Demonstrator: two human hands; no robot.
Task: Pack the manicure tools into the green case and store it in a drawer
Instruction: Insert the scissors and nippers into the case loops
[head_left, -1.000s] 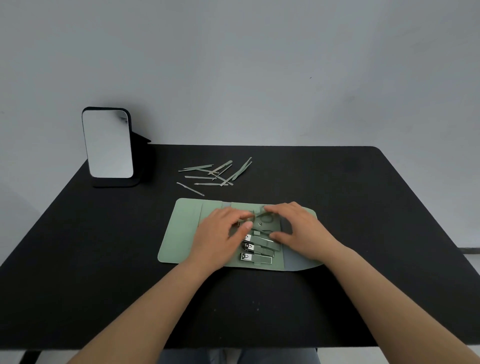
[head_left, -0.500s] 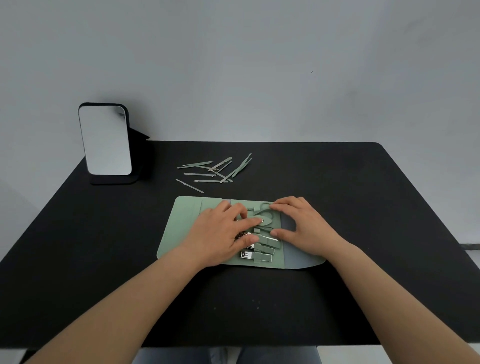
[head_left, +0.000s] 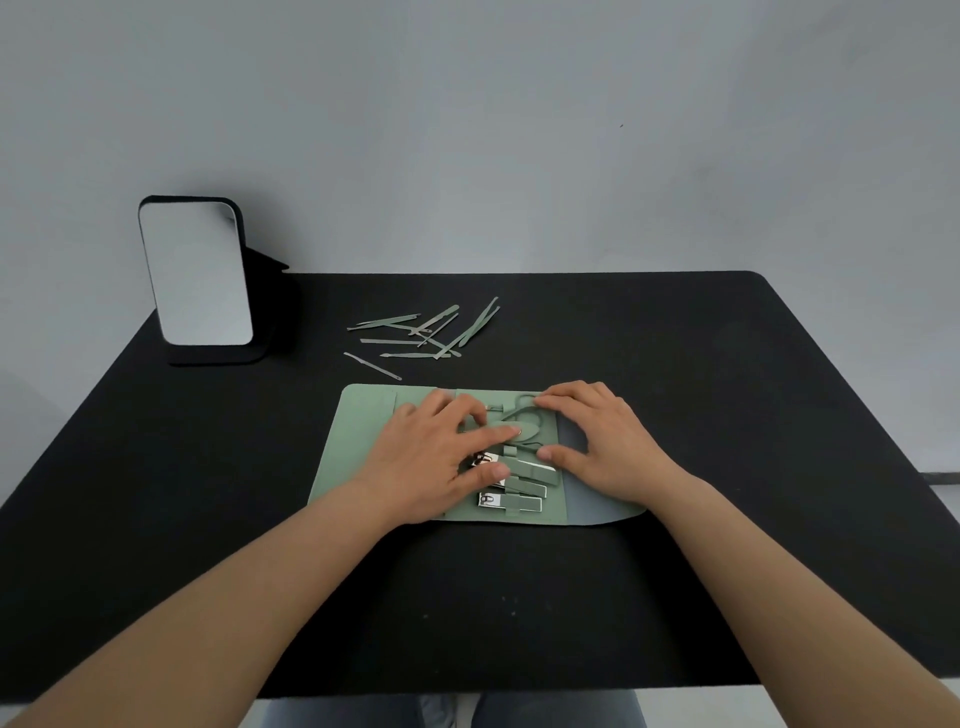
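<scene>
Green case lies open under both hands: left hand and right hand press flat on it.

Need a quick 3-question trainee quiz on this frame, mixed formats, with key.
1. True or false: the green case lies open on the black table.
2. Where do the loose slim tools lie? A) inside the case B) on the table beyond the case C) in the right hand
3. Fill in: the standing mirror is at the table's far ____ corner.

Key: 1 true. 2 B. 3 left. Note: the left hand and right hand both rest on the case, over the scissors and nail clippers.
</scene>
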